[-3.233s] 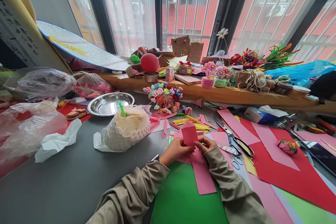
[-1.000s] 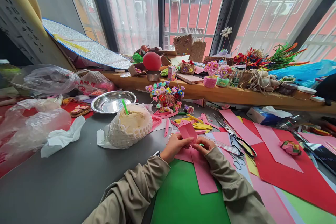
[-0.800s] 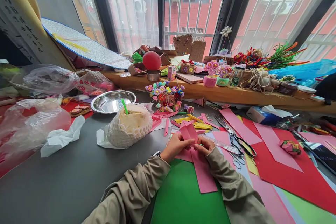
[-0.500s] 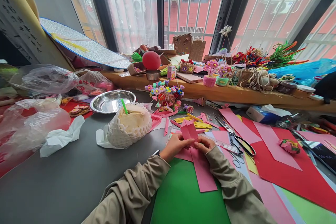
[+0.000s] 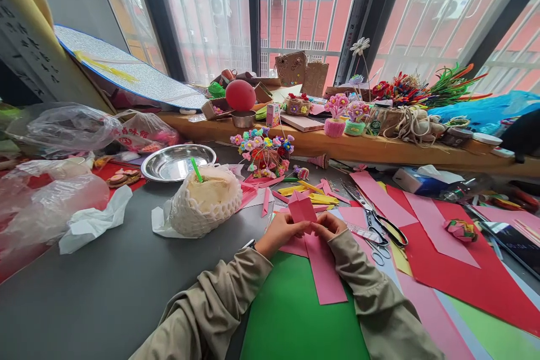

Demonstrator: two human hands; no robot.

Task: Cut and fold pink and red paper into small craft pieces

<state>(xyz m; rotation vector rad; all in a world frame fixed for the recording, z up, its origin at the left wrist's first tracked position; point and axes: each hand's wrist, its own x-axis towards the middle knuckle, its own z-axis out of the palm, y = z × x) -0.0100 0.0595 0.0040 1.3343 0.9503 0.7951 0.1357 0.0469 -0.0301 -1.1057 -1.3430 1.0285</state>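
A small folded piece of pink paper [image 5: 302, 208] with crease lines is held up between my two hands. My left hand [image 5: 283, 234] pinches its lower left edge between thumb and fingers. Closed on the lower right edge is my right hand [image 5: 330, 227], its fingertips near those of the left. Below them a pink paper strip [image 5: 325, 275] lies across a green sheet [image 5: 304, 315]. Just right of my right hand are a clear ruler [image 5: 365, 233] and large black-handled scissors [image 5: 390, 230], with small scissors [image 5: 381, 254] beside them.
A coconut in foam netting [image 5: 206, 202] with a green straw stands to the left, before a metal plate [image 5: 179, 163]. Behind my hands are yellow paper strips [image 5: 307, 194] and a bunch of small flowers [image 5: 264, 152]. Red paper [image 5: 455, 270] spreads at right; a phone [image 5: 512, 242] lies beyond.
The view has shifted slightly, so everything sits a little further left. Both hands keep hold of the folded pink paper, with barely any movement.
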